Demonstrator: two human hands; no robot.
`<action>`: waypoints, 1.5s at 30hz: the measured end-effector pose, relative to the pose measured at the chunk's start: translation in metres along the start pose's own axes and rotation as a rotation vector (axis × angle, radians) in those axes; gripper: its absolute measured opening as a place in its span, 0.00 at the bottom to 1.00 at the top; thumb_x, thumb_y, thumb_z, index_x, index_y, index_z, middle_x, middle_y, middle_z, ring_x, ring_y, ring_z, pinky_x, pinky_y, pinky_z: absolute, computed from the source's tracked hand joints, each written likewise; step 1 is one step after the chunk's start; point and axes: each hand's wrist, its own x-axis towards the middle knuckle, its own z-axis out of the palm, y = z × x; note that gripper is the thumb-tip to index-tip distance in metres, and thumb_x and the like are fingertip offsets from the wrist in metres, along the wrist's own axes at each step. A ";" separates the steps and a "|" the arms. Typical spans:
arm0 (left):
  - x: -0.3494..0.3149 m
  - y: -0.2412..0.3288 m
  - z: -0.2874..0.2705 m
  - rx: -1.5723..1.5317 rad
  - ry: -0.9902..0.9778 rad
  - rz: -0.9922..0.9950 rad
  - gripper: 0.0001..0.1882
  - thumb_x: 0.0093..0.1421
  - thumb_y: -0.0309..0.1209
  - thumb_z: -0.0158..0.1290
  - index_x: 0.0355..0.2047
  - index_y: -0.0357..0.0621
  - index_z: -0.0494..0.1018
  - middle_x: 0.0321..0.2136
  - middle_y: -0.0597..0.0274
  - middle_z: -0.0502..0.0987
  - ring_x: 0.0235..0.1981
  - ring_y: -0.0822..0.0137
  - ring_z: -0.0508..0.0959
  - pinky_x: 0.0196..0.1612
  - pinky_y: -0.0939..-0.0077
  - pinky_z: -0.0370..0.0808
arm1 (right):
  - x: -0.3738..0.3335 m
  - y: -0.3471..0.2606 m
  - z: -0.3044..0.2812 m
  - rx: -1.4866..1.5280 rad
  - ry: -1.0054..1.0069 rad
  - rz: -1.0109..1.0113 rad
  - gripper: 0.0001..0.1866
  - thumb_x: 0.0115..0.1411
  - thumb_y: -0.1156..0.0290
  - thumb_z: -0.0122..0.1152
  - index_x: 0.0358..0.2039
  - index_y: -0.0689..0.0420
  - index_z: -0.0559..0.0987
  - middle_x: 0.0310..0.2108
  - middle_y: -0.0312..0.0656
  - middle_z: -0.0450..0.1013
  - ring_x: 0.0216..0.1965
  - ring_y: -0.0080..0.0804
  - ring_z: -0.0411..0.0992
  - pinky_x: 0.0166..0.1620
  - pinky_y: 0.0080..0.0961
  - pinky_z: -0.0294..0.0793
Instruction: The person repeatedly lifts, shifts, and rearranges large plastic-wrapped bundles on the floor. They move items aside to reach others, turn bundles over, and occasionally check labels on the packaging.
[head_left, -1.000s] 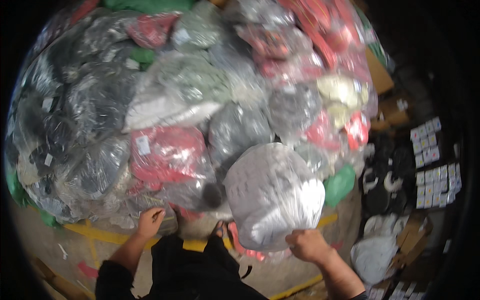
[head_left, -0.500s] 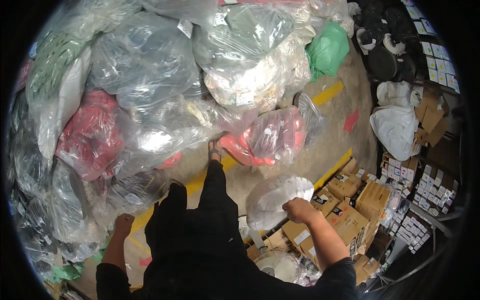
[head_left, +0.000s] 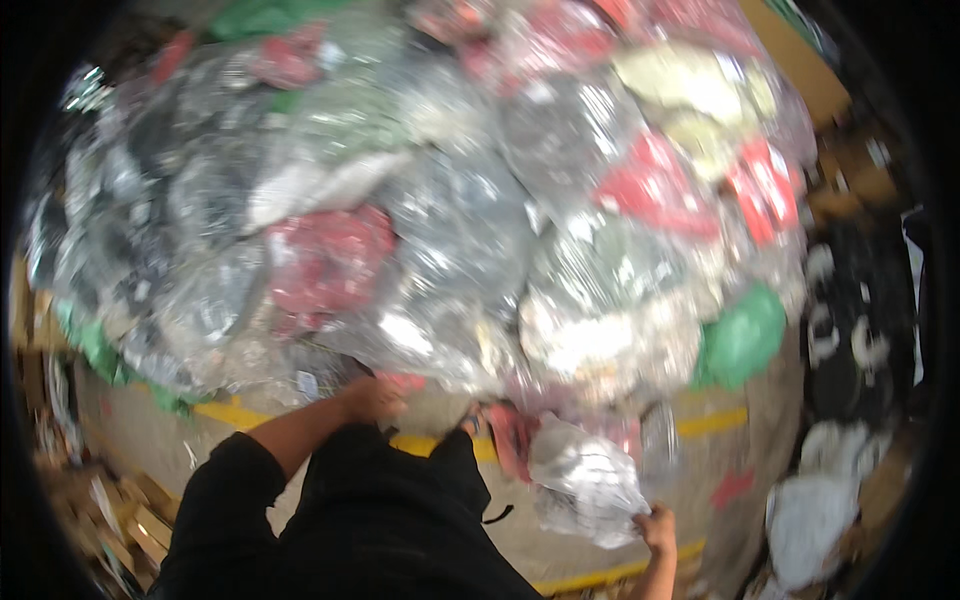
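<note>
My right hand (head_left: pixel 657 528) is closed on the lower right edge of a whitish, see-through plastic bag (head_left: pixel 588 482). The bag hangs in front of a red-filled bag (head_left: pixel 512 440) on the floor and partly covers it; its contents cannot be made out. In front of my body, my left hand (head_left: pixel 376 400) is close to the near edge of a large heap of filled clear bags (head_left: pixel 460 225). Motion smears its fingers, and no held thing shows there.
The heap fills the far side, with a green bag (head_left: pixel 745 338) at its right end. Yellow lines (head_left: pixel 712 422) mark the concrete floor. White bundles (head_left: pixel 815 525) lie at the right, below dark bags (head_left: pixel 860 360). Cardboard boxes (head_left: pixel 125 520) stand at the lower left.
The view has swung up toward the heap. My right hand has carried the whitish bag forward, over the red-filled bag. My left hand has come from the side to in front of my body.
</note>
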 end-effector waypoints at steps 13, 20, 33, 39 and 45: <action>-0.134 -0.130 -0.038 0.077 0.465 -0.406 0.27 0.57 0.46 0.60 0.51 0.43 0.75 0.47 0.45 0.78 0.50 0.47 0.77 0.52 0.57 0.74 | 0.128 -0.336 0.113 0.065 0.156 -0.600 0.10 0.57 0.75 0.59 0.39 0.64 0.79 0.32 0.53 0.79 0.32 0.46 0.80 0.36 0.36 0.78; -0.067 -0.146 -0.237 0.326 0.922 -0.195 0.37 0.52 0.41 0.64 0.60 0.40 0.66 0.60 0.45 0.65 0.59 0.42 0.67 0.62 0.48 0.64 | 0.052 -0.576 0.301 -0.241 -0.107 -1.056 0.21 0.55 0.70 0.68 0.49 0.62 0.77 0.47 0.55 0.74 0.43 0.50 0.77 0.47 0.37 0.77; 0.133 -0.121 -0.400 0.410 0.585 -0.706 0.73 0.38 0.43 0.75 0.73 0.58 0.33 0.73 0.46 0.31 0.71 0.31 0.34 0.59 0.14 0.50 | 0.225 -0.805 0.279 -0.757 0.597 -0.814 0.43 0.48 0.70 0.72 0.63 0.61 0.60 0.65 0.62 0.54 0.60 0.64 0.62 0.57 0.46 0.69; 0.136 -0.123 -0.412 0.425 0.463 -0.713 0.76 0.36 0.44 0.76 0.73 0.55 0.31 0.72 0.44 0.27 0.71 0.31 0.33 0.58 0.14 0.52 | 0.246 -0.804 0.251 -0.284 0.509 -1.033 0.24 0.50 0.78 0.65 0.50 0.64 0.75 0.35 0.48 0.79 0.35 0.47 0.79 0.41 0.37 0.77; 0.145 -0.139 -0.410 0.416 0.451 -0.734 0.82 0.31 0.46 0.78 0.72 0.53 0.25 0.72 0.45 0.22 0.71 0.30 0.27 0.57 0.14 0.52 | 0.232 -0.789 0.239 0.379 0.049 -0.745 0.17 0.53 0.79 0.62 0.45 0.66 0.78 0.34 0.38 0.78 0.33 0.22 0.73 0.37 0.22 0.71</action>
